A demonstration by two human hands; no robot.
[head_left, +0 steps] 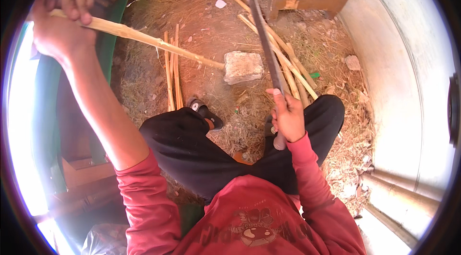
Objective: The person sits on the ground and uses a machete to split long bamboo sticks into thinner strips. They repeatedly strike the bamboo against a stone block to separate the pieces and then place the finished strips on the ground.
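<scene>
This looks like a rough, makeshift workshop — bare earth (pixel 201 15) underfoot, straw-like litter (pixel 353 120) strewn over it, green sheeting (pixel 109 60) along the left and a pale wall (pixel 386 53) curving up the right. Pale sticks (pixel 301 66) lie on the ground either side of a stone block (pixel 243 68) — and a long blade (pixel 265 34) in the right hand (pixel 289 116) suggests handwork with wood.

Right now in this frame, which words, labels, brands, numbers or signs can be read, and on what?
Red shirt: dark lettering beside a cartoon print; wording not copied here.
Dark shoe: pale round mark, too small to read.
Wooden stick, long knife: no text visible.
</scene>
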